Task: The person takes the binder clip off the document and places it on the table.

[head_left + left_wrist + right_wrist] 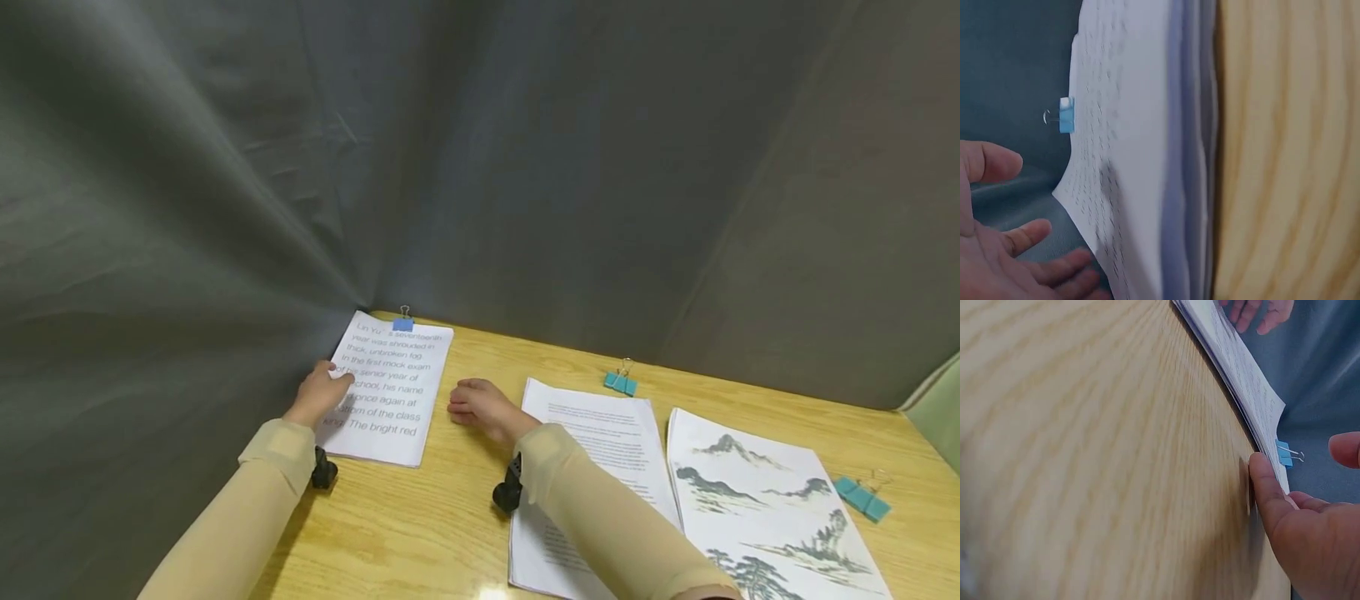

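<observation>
On the wooden table, far left: the clipped stack (390, 387) of large-print pages lies flat, its left edge against the grey curtain (225, 208).
Blue clip (402, 323): already clamped on the stack's far edge at the middle, wire handles standing up; it also shows in the left wrist view (1067, 115) and the right wrist view (1283, 453).
Left hand (321, 393): rests at the stack's left edge, fingers relaxed and spread, with the thumb lying on the top sheet; it pinches nothing.
Right hand (483, 407): lies on the bare table (420, 517) just beside the stack's right edge, fingers loosely bent and holding nothing; in the right wrist view one fingertip (1260, 472) touches the wood near the paper's corner.
Second stack (592, 467): small-print sheets to the right, partly under the right sleeve; a teal clip (621, 382) lies loose on the table at its far edge, not on the paper.
Third stack (765, 508): sheets with an ink landscape, farther right; another teal clip (862, 497) lies loose beside it.
Done, by my reading: one stack of three looks bound and squared.
Left, by my reading: the two stacks on the right have no clip on them, and both teal clips are free.
</observation>
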